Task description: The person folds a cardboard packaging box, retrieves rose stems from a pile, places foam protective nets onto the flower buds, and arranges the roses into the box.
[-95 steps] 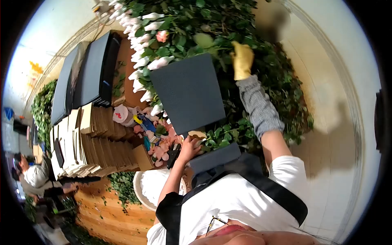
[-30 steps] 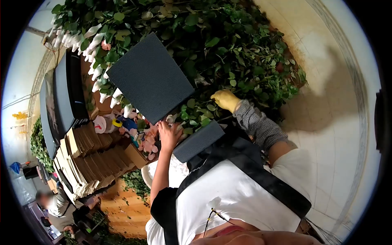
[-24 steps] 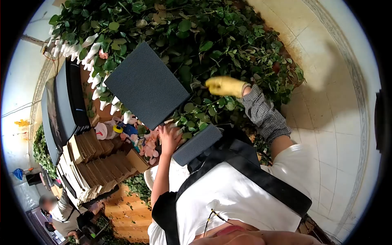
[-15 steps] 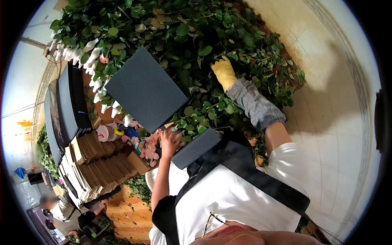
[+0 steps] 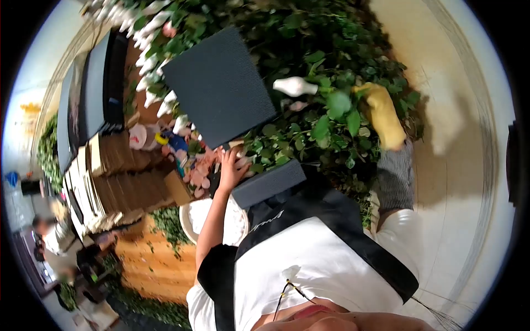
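My right hand [image 5: 386, 116], in a yellow glove and grey striped sleeve, grips the leafy stem of a rose [image 5: 339, 105]. The rose's head, in a white sleeve [image 5: 295, 86], points left over the pile of leafy stems [image 5: 309, 33]. My bare left hand [image 5: 232, 168] rests by the loose pink petals [image 5: 200, 171], its fingers partly spread. Just above its fingertips is the lower corner of a dark grey ribbed sheet [image 5: 221, 88]. A second ribbed piece [image 5: 270, 183] lies between that hand and my apron.
White-sleeved flower heads [image 5: 146, 63] line the pile's left side. Stacked flat cardboard [image 5: 118, 185] and dark sheets [image 5: 91, 88] stand at left. A white bucket [image 5: 187, 220] is below my left forearm. Another person [image 5: 61, 237] is at lower left.
My right hand has come out of the foliage and moved right and down, now with a rose. My left hand has stayed by the petals. The view has shifted slightly.
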The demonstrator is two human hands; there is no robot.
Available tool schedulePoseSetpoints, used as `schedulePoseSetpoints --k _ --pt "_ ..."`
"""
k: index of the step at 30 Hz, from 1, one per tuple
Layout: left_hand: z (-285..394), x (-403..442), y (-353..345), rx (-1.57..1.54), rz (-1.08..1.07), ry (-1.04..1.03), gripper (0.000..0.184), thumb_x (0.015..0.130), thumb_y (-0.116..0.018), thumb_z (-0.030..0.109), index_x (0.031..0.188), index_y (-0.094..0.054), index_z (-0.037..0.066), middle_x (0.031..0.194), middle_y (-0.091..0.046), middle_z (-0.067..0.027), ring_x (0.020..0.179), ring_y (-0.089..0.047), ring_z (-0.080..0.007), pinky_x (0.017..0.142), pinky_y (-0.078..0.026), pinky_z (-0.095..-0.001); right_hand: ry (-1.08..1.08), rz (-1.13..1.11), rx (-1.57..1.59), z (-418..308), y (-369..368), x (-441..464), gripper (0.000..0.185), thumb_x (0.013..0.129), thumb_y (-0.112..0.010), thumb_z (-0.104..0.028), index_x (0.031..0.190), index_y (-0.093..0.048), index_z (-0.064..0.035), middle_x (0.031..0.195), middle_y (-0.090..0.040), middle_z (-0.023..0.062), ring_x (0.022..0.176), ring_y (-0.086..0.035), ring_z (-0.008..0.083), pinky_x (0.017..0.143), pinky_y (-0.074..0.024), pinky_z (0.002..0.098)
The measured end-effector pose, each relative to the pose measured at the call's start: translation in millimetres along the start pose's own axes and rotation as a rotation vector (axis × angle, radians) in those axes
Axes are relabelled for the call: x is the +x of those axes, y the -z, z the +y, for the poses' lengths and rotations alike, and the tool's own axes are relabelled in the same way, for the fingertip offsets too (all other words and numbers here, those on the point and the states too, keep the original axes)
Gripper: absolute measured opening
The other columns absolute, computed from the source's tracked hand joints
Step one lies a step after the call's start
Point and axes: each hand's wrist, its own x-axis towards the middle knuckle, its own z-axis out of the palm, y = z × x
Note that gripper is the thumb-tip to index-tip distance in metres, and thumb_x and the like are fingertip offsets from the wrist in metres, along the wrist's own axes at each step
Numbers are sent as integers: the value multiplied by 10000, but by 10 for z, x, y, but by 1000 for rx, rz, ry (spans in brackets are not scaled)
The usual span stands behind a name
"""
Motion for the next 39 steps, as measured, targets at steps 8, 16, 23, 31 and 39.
schedulePoseSetpoints --k 8,16,23,31,39 --pt "75 -16 91 48 -87 84 633 775 -823 180 1299 -543 -37 1193 -597 -211 1137 -564 -370 949 -477 -458 51 -550 -195 -741 -2176 -25 70 803 -653 -151 747 -681 -120 673 -664 80 671 -667 276 632 -500 445" --pt "248 81 156 525 8 -157 623 727 -819 342 1230 -641 21 1131 -577 -168 1111 -519 -379 1029 -399 -501 -105 -284 15 -391 -2456 -331 148 838 -680 -190 952 -720 -105 894 -724 92 845 -690 299 789 -550 445" --pt "84 141 148 393 -126 -123 702 716 -850 325 1249 -522 5 1238 -481 -278 1166 -443 -490 1025 -386 -565 -47 -276 -300 -673 -2296 -191 62 772 -647 -138 743 -694 -110 738 -672 64 765 -661 313 709 -516 453" --pt "-120 -91 109 237 34 -144 340 935 -617 146 1263 -611 55 1384 -510 -196 1272 -470 -425 1068 -378 -524 -158 -57 207 -297 -2565 -615 184 757 -741 -136 858 -606 -64 778 -586 125 775 -592 350 693 -475 485" --pt "518 -264 891 588 -400 203 187 934 -643 200 966 -719 32 966 -653 -152 793 -656 -324 604 -528 -451 -54 -132 54 -309 -2521 -496 101 764 -703 -121 824 -629 -85 765 -604 89 781 -619 322 720 -488 479"
